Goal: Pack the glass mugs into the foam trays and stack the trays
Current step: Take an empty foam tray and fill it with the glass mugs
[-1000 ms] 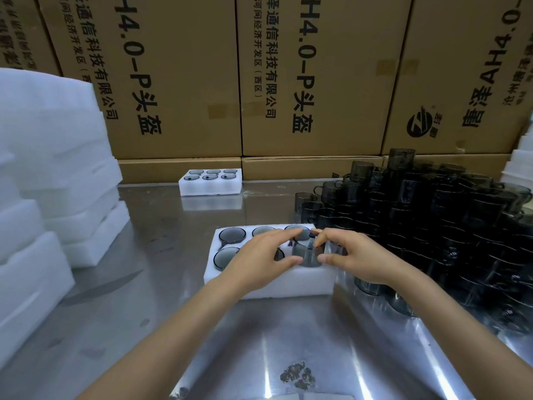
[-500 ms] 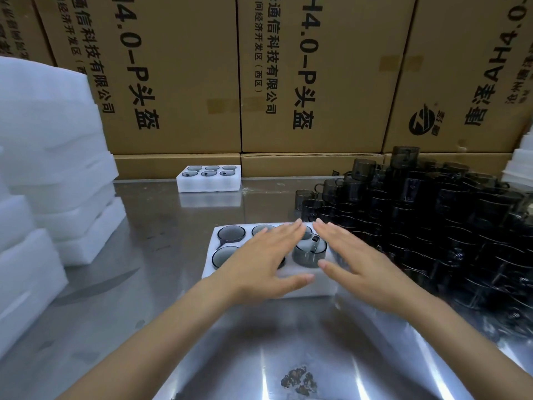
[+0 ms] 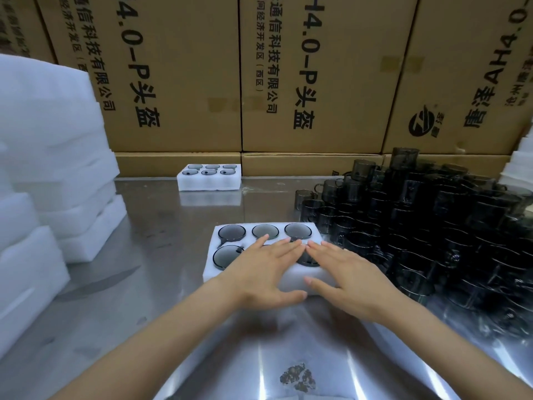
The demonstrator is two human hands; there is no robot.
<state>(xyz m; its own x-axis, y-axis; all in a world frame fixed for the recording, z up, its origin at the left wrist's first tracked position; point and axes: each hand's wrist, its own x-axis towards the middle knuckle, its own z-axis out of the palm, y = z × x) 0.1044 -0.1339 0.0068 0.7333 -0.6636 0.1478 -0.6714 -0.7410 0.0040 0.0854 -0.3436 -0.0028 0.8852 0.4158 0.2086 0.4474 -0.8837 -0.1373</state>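
Observation:
A white foam tray (image 3: pixel 215 269) lies in the middle of the steel table, its pockets filled with dark glass mugs (image 3: pixel 231 232). My left hand (image 3: pixel 268 269) lies flat on the tray's near half, fingers straight. My right hand (image 3: pixel 343 272) lies flat beside it over the near right pocket, fingertips almost touching the left ones. The two near right mugs are mostly hidden under my hands. A second filled tray (image 3: pixel 209 177) sits at the far edge of the table.
A large pile of loose dark glass mugs (image 3: pixel 432 226) fills the table's right side, close to the tray. Stacks of white foam trays (image 3: pixel 52 168) stand on the left. Cardboard boxes (image 3: pixel 302 76) form a wall behind the table.
My hands let go of the last mug after seating it in the near right pocket, then flattened and came down onto the tray's top.

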